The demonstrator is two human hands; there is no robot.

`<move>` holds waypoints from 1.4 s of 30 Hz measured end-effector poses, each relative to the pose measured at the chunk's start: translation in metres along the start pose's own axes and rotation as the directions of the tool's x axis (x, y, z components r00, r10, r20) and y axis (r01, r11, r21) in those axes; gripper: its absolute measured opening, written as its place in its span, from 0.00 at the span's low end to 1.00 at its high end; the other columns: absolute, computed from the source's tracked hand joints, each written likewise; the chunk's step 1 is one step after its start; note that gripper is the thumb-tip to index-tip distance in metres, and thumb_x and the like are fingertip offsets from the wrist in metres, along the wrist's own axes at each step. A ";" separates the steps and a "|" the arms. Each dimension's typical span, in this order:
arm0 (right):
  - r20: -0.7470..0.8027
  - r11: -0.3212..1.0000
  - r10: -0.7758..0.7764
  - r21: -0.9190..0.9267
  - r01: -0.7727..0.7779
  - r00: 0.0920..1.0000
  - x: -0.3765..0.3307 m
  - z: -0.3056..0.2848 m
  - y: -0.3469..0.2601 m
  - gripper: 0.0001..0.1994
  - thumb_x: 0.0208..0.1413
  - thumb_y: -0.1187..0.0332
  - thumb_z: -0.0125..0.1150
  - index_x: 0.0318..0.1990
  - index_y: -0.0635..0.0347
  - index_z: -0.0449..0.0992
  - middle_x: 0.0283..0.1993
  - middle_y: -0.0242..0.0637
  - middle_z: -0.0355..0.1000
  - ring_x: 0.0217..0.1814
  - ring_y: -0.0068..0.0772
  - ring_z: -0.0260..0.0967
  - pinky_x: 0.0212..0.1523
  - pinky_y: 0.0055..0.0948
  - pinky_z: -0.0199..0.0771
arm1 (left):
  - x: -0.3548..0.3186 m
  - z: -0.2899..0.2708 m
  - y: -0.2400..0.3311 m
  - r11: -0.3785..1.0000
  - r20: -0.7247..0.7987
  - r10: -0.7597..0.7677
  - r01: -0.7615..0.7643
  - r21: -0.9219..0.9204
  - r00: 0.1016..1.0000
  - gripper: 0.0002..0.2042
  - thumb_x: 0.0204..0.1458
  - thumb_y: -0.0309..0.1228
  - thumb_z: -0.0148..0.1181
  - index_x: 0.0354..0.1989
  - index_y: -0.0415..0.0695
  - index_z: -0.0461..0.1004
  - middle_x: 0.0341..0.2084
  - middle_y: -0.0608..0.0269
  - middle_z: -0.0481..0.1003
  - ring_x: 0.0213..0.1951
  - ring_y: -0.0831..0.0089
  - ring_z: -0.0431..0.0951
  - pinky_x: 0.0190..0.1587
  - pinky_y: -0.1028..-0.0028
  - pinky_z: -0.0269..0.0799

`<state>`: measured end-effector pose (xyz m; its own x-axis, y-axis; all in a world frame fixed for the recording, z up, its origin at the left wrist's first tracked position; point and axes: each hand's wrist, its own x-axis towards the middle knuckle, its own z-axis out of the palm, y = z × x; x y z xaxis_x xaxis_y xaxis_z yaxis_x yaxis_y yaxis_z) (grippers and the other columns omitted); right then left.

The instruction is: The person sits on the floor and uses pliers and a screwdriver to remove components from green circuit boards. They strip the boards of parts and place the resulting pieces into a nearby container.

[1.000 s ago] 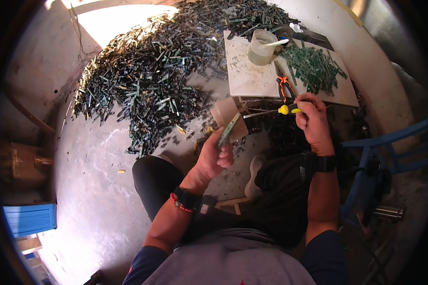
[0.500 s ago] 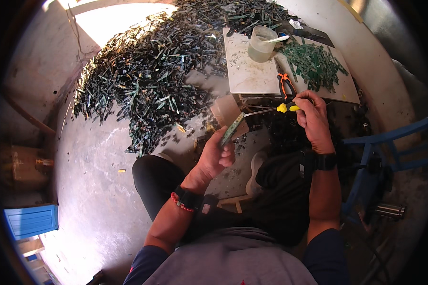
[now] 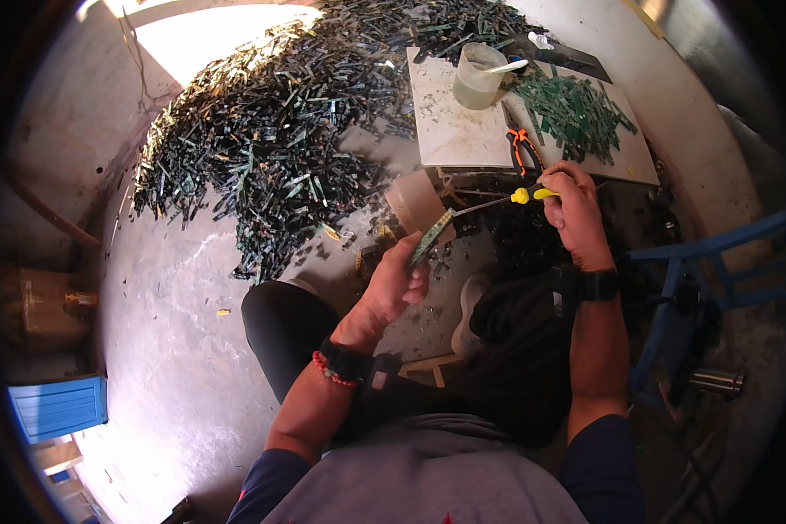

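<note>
Green strip (image 3: 431, 237) clamped in left hand (image 3: 399, 284); right hand (image 3: 575, 214) fingers grip screwdriver (image 3: 515, 198)

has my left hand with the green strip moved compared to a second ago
Yes, slightly. The left hand with the green strip has shifted right, nearer the white board's near edge and the screwdriver tip.

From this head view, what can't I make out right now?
- Screwdriver tip where it meets the green strip: too small to see.
- Strip's lower end: hidden inside the left hand.
- Screwdriver handle: mostly covered by the right hand.
- Cup contents: cloudy, unclear.
- Blue chair: cut off by the fisheye rim.
</note>
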<state>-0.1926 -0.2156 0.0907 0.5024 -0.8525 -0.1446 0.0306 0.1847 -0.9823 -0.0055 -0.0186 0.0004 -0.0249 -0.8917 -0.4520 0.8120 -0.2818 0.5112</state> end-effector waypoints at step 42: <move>-0.113 1.000 -0.011 -0.013 0.009 0.994 -0.004 -0.002 -0.004 0.05 0.52 0.71 0.53 0.27 0.61 0.71 0.14 0.27 0.57 0.08 0.14 0.46 0.10 0.18 0.45 | 0.002 0.001 -0.002 0.999 -0.062 -0.017 0.020 0.046 0.998 0.19 0.63 0.47 0.39 0.26 0.47 0.64 0.10 0.74 0.55 0.10 0.82 0.48 0.12 0.81 0.43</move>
<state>-0.1967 -0.2140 0.0947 0.4012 -0.9042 -0.1465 0.0239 0.1703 -0.9851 -0.0074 -0.0198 -0.0005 -0.0030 -0.8631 -0.5050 0.7838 -0.3156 0.5348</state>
